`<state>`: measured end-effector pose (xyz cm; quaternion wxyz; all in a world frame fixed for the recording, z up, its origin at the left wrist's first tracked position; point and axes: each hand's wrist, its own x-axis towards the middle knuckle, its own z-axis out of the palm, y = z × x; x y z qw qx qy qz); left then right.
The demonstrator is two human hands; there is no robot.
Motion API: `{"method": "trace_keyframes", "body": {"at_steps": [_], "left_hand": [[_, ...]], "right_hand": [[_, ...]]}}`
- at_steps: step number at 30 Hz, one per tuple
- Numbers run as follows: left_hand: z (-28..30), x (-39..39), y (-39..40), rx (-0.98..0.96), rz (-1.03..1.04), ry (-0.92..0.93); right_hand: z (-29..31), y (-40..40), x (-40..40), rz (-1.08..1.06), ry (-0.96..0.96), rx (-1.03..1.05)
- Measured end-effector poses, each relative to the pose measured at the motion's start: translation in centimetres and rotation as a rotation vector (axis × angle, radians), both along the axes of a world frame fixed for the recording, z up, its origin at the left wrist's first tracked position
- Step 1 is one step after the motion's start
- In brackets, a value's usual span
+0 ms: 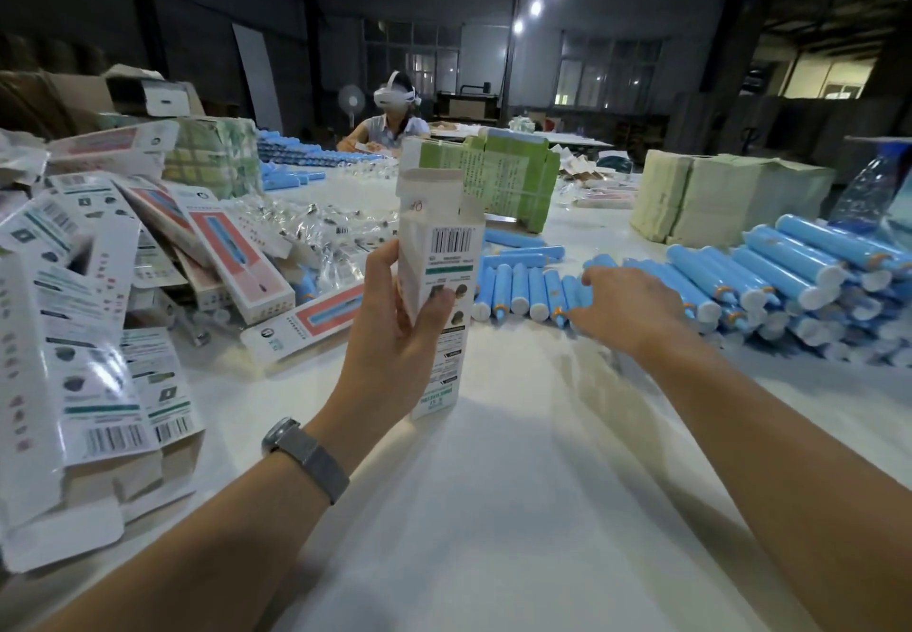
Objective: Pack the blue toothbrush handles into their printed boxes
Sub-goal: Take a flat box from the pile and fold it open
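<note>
big white table (518, 508) covered in stuff: blue toothbrush handles (789, 281) stacked on the right, a loose row (523, 288) just left of that stack, printed boxes (98, 315) heaped far left, paper bundles (715, 197) behind the stack

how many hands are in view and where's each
2 clearly. The left hand grips an upright printed box at centre. The right hand reaches over the row of blue handles. The far worker's hands are too small to count.
</note>
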<state>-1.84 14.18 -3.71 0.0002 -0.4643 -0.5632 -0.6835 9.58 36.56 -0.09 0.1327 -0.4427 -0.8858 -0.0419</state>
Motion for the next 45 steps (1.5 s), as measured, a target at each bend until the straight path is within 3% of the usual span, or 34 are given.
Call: {"method": "trace_keyframes", "body": {"at_steps": [5,10,12,16,20,29,34,41,45], "left_hand": [[-0.1,0.0,-0.3,0.027,0.004,0.024],[-0.3,-0.3,0.0,0.047,0.130,0.095],[-0.5,-0.6,0.1,0.047,0.203,0.134],[-0.7,-0.9,0.0,0.047,0.245,0.177],[-0.8,-0.9,0.0,0.053,0.231,0.207],[-1.1,-0.7,0.1,0.020,0.215,0.251],[-0.9,-0.8,0.2,0.026,0.223,0.234],[-1.1,-0.8,0.2,0.002,0.258,0.256],[-1.0,-0.6,0.1,0.000,0.255,0.271]], "right_hand": [[-0.3,-0.7,-0.6,-0.035,-0.162,0.105],[1.0,-1.4,0.3,0.012,-0.033,0.032],[2.4,-2.3,0.2,0.082,0.154,-0.040],[5.9,-5.9,-0.3,0.527,0.836,-0.492],[7.8,-9.4,0.3,0.734,1.094,-0.636],[6.8,-11.9,0.1,0.893,1.228,-0.390],[6.8,-12.7,-0.1,0.972,1.191,-0.382],[7.3,-13.0,0.2,0.897,1.212,-0.261],[7.2,-13.0,0.2,0.945,1.244,-0.329]]}}
